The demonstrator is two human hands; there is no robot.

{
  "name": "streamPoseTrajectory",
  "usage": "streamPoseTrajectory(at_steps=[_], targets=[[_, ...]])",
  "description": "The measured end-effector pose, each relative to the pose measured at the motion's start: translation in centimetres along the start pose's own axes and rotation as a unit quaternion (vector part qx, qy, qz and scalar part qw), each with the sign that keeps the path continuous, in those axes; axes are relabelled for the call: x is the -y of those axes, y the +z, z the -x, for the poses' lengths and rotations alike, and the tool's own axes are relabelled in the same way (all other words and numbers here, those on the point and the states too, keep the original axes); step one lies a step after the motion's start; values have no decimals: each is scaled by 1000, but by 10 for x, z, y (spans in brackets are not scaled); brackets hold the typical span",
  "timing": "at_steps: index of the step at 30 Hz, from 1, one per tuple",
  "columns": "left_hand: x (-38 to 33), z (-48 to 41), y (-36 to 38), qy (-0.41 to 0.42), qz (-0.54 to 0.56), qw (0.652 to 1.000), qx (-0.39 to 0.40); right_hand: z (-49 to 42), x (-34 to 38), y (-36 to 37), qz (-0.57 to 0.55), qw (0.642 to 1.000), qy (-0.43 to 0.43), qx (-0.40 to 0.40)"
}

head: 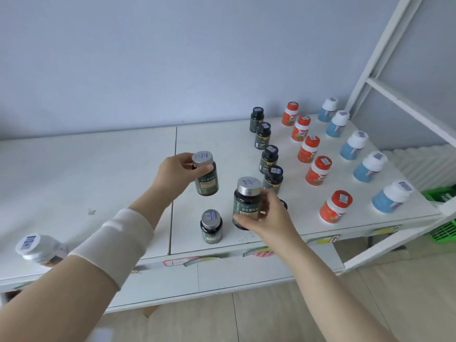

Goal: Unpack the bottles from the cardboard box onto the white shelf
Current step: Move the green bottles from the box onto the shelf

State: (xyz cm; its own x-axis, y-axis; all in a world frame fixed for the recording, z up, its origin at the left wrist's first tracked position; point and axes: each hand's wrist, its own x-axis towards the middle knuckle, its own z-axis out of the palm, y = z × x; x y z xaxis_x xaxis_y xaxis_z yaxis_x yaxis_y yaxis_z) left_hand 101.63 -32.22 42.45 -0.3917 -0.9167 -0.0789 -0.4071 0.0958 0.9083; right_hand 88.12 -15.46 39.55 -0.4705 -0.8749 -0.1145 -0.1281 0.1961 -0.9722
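Observation:
My left hand [176, 172] grips a dark green-labelled bottle with a silver cap [206, 177], held above the white shelf [103, 174]. My right hand [267, 218] holds a second silver-capped dark bottle [245, 204] by its body, low over the shelf near the front edge. A third bottle of the same kind [211, 227] stands upright on the shelf just left of it. Behind stand a row of black bottles [268, 159], a row of orange bottles [314, 170] and a row of blue bottles with white caps [369, 166]. The cardboard box is out of view.
A white-capped bottle [37, 248] lies on its side at the shelf's front left edge. The shelf's white metal frame [385, 87] rises at the right. A green basket [444, 233] sits low at the far right. The wooden floor shows below.

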Motion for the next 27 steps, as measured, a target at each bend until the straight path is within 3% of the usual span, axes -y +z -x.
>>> streamPoseTrajectory(at_steps=[9,19,27], targets=[[25,-69,-4,8,-95,995,-11,-85,-4,29,73,997,20,20],[23,-234,25,41,-89,995,13,-211,-17,66,137,988,63,-40],[45,-305,28,36,-84,996,17,-286,-27,88,153,987,43,-26]])
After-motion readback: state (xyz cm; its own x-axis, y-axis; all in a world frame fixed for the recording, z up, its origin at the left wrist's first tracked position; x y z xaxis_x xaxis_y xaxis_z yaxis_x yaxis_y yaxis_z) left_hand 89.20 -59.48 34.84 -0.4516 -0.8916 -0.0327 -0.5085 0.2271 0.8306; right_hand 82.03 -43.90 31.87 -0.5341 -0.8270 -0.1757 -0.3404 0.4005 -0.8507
